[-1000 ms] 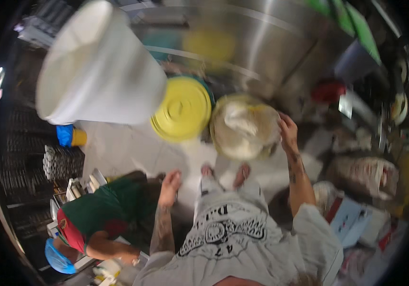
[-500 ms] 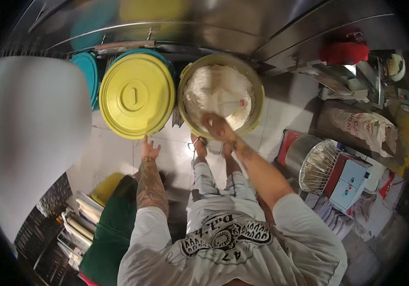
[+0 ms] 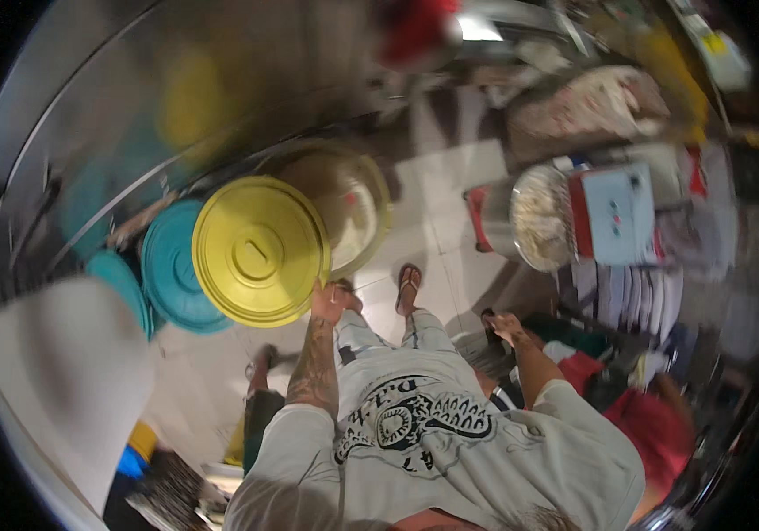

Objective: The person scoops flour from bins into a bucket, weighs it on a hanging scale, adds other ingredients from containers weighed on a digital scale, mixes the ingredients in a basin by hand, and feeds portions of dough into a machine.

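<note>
My left hand grips the lower edge of a round yellow lid. The lid lies across part of an open, pale-yellow bin with white powder inside and overlaps a teal lid to its left. A second teal lid peeks out farther left. Away from the bins, my right hand hangs at my right side, fingers loosely apart, with nothing visible in it.
A steel wall rises behind the bins. To the right stand a mixing bowl, a machine and a sack. A co-worker in red is low at right; another person's leg is at left. A large white shape fills the left.
My left hand has taken the yellow lid, which now covers more of the teal lid's right and part of the powder bin. My right hand has withdrawn from that bin. The view has turned.
</note>
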A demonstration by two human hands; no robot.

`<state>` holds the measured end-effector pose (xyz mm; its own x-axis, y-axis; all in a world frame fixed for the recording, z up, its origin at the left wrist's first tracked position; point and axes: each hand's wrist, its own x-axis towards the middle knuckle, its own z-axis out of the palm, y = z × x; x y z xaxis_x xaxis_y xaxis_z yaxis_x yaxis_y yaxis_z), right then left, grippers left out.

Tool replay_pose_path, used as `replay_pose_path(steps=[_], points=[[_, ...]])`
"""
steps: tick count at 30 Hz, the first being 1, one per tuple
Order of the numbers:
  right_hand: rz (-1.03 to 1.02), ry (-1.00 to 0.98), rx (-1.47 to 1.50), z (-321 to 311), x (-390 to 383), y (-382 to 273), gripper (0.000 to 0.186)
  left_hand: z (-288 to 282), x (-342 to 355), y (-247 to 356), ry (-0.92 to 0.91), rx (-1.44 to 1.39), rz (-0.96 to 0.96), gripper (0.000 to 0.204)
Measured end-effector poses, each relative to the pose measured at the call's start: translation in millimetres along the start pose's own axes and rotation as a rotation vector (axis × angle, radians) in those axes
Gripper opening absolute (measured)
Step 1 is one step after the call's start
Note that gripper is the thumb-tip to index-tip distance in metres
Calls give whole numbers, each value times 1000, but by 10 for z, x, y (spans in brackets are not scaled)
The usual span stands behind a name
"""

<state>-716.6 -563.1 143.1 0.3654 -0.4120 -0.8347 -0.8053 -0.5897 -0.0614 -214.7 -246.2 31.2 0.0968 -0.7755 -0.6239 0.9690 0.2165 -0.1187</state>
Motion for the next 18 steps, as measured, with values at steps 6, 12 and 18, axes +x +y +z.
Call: replay_pose_path(steps=[6, 12, 18], points=[[-52, 274, 1066, -610, -203, -1121, 45, 1413, 97, -656, -375, 1951, -577, 38], [-152, 424, 1028, -820, -55, -901, 48, 1197, -162, 158, 380, 2258, 40, 42], [318, 516, 1378, 233, 260, 853, 31, 1887, -297, -319, 149, 2733, -219, 37]])
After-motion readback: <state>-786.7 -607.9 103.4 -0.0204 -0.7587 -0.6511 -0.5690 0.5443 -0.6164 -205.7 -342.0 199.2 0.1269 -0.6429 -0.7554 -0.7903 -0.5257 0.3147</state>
